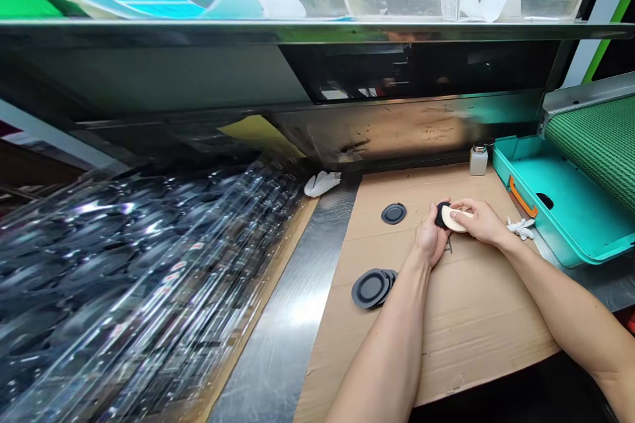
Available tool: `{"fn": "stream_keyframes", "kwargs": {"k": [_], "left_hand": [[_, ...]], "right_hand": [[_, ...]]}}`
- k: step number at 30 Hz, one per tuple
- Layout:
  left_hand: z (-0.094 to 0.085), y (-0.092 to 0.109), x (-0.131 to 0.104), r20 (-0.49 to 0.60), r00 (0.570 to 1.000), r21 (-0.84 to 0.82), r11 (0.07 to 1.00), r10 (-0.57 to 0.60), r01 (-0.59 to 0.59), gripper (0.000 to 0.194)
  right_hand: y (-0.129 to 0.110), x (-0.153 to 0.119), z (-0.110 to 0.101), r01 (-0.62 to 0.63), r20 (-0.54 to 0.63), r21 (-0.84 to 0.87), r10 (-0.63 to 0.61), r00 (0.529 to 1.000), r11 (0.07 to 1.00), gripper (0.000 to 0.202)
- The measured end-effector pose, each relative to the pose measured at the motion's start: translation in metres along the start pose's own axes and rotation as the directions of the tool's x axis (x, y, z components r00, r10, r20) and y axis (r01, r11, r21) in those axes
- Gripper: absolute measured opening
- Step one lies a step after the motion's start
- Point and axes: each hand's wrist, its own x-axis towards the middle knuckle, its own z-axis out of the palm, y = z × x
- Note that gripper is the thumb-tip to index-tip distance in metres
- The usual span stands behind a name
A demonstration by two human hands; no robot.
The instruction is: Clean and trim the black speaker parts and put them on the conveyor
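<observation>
My left hand [429, 236] is closed around a small dark round plastic disc [439, 214], mostly covered by my fingers. My right hand [482, 219] grips a cream-coloured round pad [456, 221], which overlaps the dark disc. Both hands meet above a flat cardboard sheet [476, 304]. To their left lies a single dark grey disc [393, 213] with a raised ring. Nearer my left forearm, several similar discs [371, 288] lie overlapped in a small pile.
Clear plastic trays [163, 284] with dark round parts are stacked at left. A turquoise bin [570, 211] with an orange handle stands at right, beside a green conveyor belt [600, 139]. A small bottle [479, 160], white gloves [520, 228] and crumpled white material [322, 183] lie around the cardboard.
</observation>
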Motion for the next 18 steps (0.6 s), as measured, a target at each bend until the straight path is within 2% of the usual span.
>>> {"fn": "stream_keyframes", "kwargs": {"k": [3,6,7,8,11,12,15,18], "left_hand": [[0.001,0.0,-0.002,0.006,1.0,0.009,1.0,-0.017,0.017,0.037],[0.0,0.001,-0.004,-0.027,0.999,0.0,0.999,-0.033,0.033,0.037],[0.0,0.001,-0.004,-0.035,0.999,-0.007,0.999,-0.035,0.034,0.037],[0.0,0.0,-0.003,-0.041,0.999,-0.013,0.999,-0.032,0.032,0.038],[0.002,-0.004,-0.001,-0.072,0.997,-0.022,0.999,-0.025,0.023,0.038],[0.002,-0.006,0.0,-0.09,0.996,-0.033,0.999,-0.016,0.013,0.036],[0.001,-0.008,0.002,-0.121,0.993,-0.081,0.997,-0.004,-0.006,0.036],[0.0,-0.008,0.002,-0.106,0.994,-0.069,0.998,-0.022,0.015,0.04]], "right_hand": [[0.005,0.003,0.005,-0.019,0.05,0.066,0.016,0.999,0.998,0.029],[0.002,0.001,-0.004,-0.026,0.181,-0.088,0.041,0.983,0.996,0.022],[-0.001,-0.001,-0.007,-0.011,0.193,-0.16,0.042,0.98,0.987,0.021],[-0.005,-0.003,-0.01,-0.002,0.158,-0.239,0.041,0.987,0.971,0.022],[-0.017,-0.009,-0.006,-0.044,-0.05,-0.485,0.023,0.999,0.874,0.031],[-0.021,-0.01,-0.002,-0.053,-0.075,-0.552,0.014,0.997,0.832,0.034],[-0.03,-0.01,0.013,-0.052,-0.032,-0.7,0.041,0.999,0.712,0.038],[-0.033,-0.008,0.019,-0.165,-0.101,-0.768,0.137,0.985,0.618,0.04]]}}
